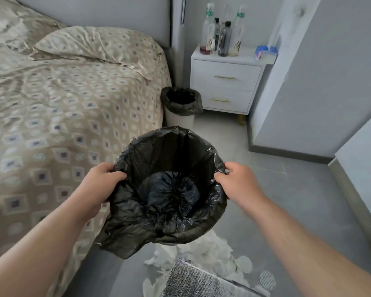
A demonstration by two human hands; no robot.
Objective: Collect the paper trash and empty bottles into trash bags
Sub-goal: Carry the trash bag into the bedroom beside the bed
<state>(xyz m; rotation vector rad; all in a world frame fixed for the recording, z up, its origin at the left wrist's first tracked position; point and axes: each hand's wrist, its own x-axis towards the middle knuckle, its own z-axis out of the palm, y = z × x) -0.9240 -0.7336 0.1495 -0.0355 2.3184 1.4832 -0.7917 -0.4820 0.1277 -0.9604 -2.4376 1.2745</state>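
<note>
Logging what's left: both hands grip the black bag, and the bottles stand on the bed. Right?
Not quite: in the head view the bottles stand on the white nightstand, not the bed. The left hand and right hand do grip the black bag.

A patterned bed (73, 116) with a pillow (90, 43) stands near a white two-drawer nightstand (225, 82) on grey floor (298, 211).
</note>
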